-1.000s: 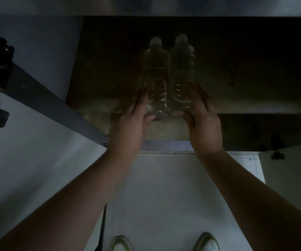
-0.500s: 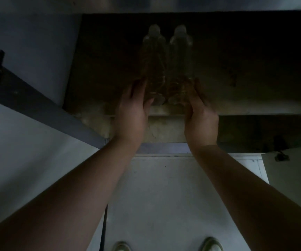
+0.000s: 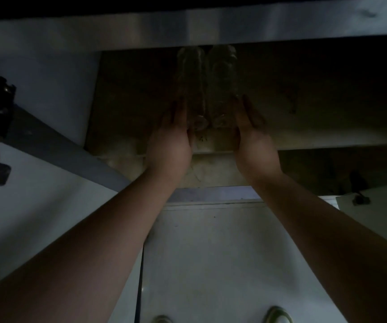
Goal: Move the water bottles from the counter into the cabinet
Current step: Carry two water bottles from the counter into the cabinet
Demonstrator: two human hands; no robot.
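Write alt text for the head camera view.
Two bare hands, left hand and right hand, flank two clear water bottles standing side by side on a dim cabinet shelf. An open cabinet door is at left; shoes show below.

My left hand (image 3: 170, 138) and right hand (image 3: 254, 138) flanked two bottles (image 3: 207, 85) on dim cabinet shelf (image 3: 315, 127), palms flat, fingers extended.

Dim light falls on a pale floor (image 3: 211, 264), a steel counter (image 3: 211, 26) edge above, an open white door (image 3: 36, 206) left, dark shelf (image 3: 315, 108) between.
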